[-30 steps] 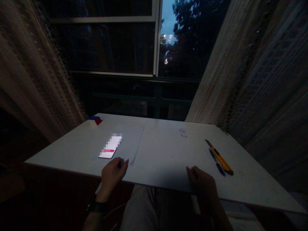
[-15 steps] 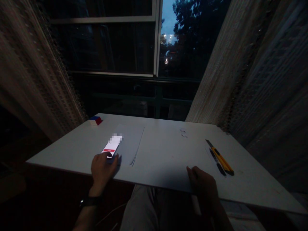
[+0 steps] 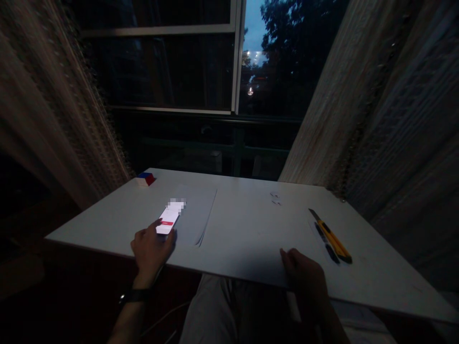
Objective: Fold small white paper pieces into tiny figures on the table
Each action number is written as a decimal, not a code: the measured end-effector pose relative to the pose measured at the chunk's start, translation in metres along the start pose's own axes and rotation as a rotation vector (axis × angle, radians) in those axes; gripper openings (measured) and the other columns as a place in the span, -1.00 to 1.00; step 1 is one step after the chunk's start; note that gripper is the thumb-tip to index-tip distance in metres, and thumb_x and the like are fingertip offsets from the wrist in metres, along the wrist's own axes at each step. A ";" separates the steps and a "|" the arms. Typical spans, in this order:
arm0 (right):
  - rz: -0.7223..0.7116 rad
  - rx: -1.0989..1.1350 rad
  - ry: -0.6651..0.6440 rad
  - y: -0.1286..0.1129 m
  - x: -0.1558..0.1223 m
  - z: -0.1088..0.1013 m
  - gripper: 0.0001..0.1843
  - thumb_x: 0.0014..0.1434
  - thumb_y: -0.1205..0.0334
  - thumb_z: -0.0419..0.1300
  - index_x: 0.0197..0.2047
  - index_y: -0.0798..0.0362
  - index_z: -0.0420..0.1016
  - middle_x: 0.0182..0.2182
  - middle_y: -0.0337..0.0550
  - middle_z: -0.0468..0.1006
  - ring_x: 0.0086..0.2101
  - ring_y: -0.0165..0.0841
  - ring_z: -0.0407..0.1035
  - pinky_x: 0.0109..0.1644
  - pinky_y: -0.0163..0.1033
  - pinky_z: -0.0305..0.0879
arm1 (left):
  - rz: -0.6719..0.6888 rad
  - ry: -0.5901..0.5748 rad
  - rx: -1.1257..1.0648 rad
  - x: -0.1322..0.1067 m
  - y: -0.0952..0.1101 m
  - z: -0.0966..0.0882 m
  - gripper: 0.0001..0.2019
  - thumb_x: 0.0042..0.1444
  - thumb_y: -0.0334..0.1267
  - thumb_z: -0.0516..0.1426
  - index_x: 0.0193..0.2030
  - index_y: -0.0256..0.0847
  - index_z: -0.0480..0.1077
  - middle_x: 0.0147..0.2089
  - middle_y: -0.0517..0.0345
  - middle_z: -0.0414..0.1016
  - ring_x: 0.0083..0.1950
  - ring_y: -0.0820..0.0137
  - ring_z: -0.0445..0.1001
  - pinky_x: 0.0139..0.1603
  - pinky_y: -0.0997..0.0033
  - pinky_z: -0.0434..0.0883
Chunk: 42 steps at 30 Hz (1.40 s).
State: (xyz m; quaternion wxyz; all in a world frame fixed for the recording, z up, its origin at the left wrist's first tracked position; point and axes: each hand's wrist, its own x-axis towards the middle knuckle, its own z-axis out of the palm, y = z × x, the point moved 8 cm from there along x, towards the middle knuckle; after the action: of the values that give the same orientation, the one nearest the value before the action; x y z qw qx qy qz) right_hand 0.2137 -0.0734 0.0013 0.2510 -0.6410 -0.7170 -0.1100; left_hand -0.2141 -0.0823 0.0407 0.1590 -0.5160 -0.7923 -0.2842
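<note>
A lit phone [image 3: 170, 216] lies on white paper sheets [image 3: 201, 215] at the left of the white table. My left hand [image 3: 152, 246] is at the phone's lower end, fingers apart. Its index fingertip touches the screen beside a red bar, and the thumb is by the lower right edge. My right hand [image 3: 304, 274] rests at the table's front edge with its fingers curled in. What it holds, if anything, is too dark to make out. Right of it lie a yellow utility knife [image 3: 335, 242] with its blade showing and a dark pen [image 3: 328, 243].
A blue, red and white cube [image 3: 145, 179] sits at the table's [image 3: 236, 224] far left corner. Small dark-marked scraps [image 3: 276, 198] lie toward the back. Curtains [image 3: 315, 124] hang on both sides before a dark window [image 3: 172, 71].
My left index finger has moved up the screen, from its lower end to beside the red bar. My right hand stays curled in place. The view has shifted slightly.
</note>
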 end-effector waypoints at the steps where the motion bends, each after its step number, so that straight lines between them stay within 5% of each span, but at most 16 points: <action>1: 0.001 -0.001 -0.003 0.000 0.000 0.000 -0.56 0.19 -0.03 -0.09 -0.57 0.06 0.29 -0.68 -0.25 0.38 -0.65 -0.48 0.23 -0.51 -0.36 -0.08 | 0.021 -0.012 0.023 0.001 0.002 0.000 -0.45 -0.01 0.06 0.00 0.03 -0.28 0.28 -0.22 -0.12 0.44 -0.05 0.05 0.29 -0.12 0.14 0.19; 8: 0.023 0.012 -0.021 -0.001 0.000 -0.002 -0.55 0.19 -0.04 -0.09 -0.58 0.06 0.27 -0.68 -0.26 0.36 -0.65 -0.49 0.22 -0.51 -0.36 -0.07 | 0.083 -0.121 0.090 0.006 0.003 0.006 -0.44 0.01 0.08 -0.05 0.02 -0.29 0.30 -0.12 -0.17 0.43 0.01 0.01 0.26 -0.10 0.14 0.17; 42: 0.010 -0.005 -0.028 -0.001 0.000 0.001 -0.59 0.19 -0.03 -0.08 -0.57 0.02 0.24 -0.68 -0.25 0.36 -0.63 -0.43 0.30 -0.51 -0.35 -0.02 | 0.081 -0.113 0.085 0.007 0.002 0.008 -0.46 0.03 0.11 -0.03 0.01 -0.26 0.31 -0.18 -0.14 0.43 -0.02 0.02 0.28 -0.12 0.17 0.20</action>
State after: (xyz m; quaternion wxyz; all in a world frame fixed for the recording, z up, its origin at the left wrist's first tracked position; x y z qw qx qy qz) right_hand 0.2130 -0.0728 0.0006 0.2401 -0.6465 -0.7170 -0.1014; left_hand -0.2147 -0.0718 0.0384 0.1473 -0.5557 -0.7897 -0.2140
